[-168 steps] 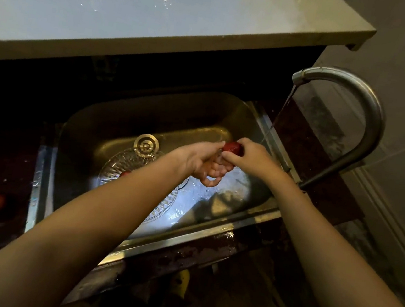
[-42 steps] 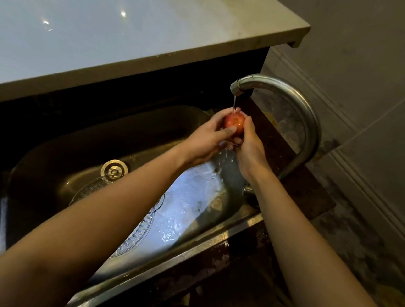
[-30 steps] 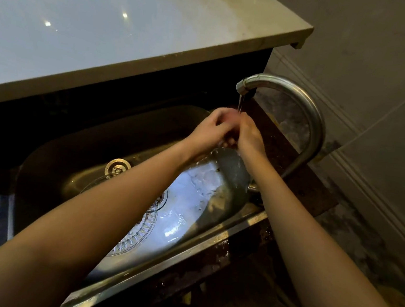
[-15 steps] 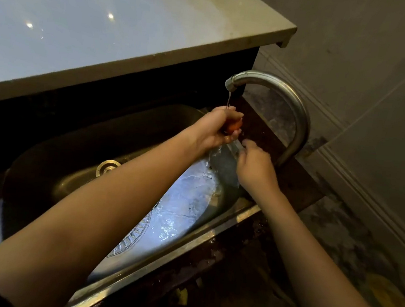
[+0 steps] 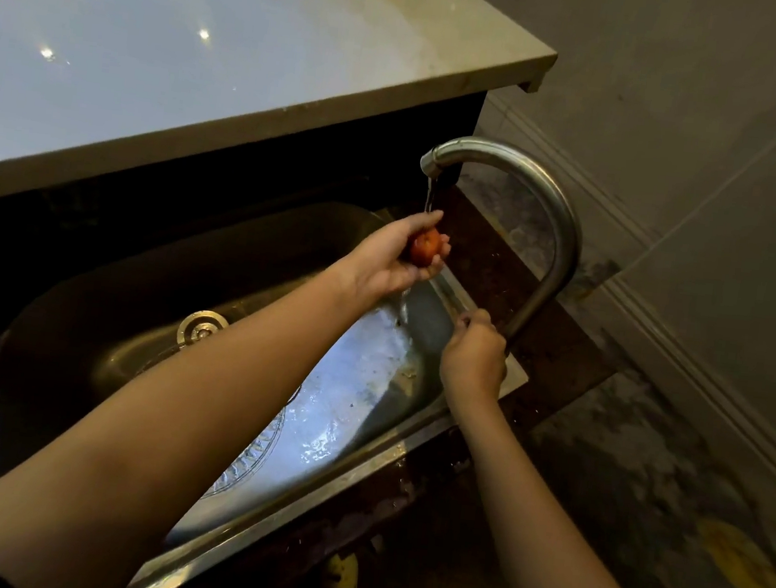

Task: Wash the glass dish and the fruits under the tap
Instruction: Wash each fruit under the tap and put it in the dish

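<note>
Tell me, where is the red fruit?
In the head view, the red fruit is cupped in the left hand, just under the running tap.

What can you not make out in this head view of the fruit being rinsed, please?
Head view:
1. Glass dish: mostly hidden behind the left forearm.
2. Right hand: its back hides whatever its fingers meet at the tap base.
3. Fruit: partly wrapped by the left hand; kind unclear in dim light.
</note>
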A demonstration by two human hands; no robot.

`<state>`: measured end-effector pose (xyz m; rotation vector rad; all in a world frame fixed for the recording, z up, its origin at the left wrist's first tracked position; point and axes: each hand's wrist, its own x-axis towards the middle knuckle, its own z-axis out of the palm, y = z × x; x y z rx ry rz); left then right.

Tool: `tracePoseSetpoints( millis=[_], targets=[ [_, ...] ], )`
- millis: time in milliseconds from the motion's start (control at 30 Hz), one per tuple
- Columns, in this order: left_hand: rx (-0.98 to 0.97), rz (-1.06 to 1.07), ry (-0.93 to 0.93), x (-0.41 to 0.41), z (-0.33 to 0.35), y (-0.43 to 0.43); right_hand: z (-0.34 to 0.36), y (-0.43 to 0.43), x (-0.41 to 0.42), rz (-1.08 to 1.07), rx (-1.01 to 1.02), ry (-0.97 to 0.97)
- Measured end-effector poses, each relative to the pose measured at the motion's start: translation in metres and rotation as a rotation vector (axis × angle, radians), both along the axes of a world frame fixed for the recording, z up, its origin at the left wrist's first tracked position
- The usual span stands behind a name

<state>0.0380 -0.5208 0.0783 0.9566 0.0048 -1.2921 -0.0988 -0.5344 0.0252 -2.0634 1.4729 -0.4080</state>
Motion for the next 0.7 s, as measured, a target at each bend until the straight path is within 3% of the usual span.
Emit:
tracePoseSetpoints(
  millis=[200,367,567,700],
  targets=[
    [0.049,-0.11,-0.177,-0.003,-0.003,-0.003,-0.01,-0.001,0.001,-0.01,-0.044,-0.01],
    [0.002,-0.037,-0.124,-0.004,0.0,-0.01,-0.011,0.001,0.0,0.012,-0.055,-0.038],
    [0.036,-0.089,-0.261,0.0,-0.004,-0.011,-0.01,-0.001,-0.005,0.06,-0.08,-0.051],
    [0.064,-0.085,-0.223,-0.001,-0.002,-0.011,-0.01,-0.001,-0.005,0.052,-0.077,-0.076]
  ],
)
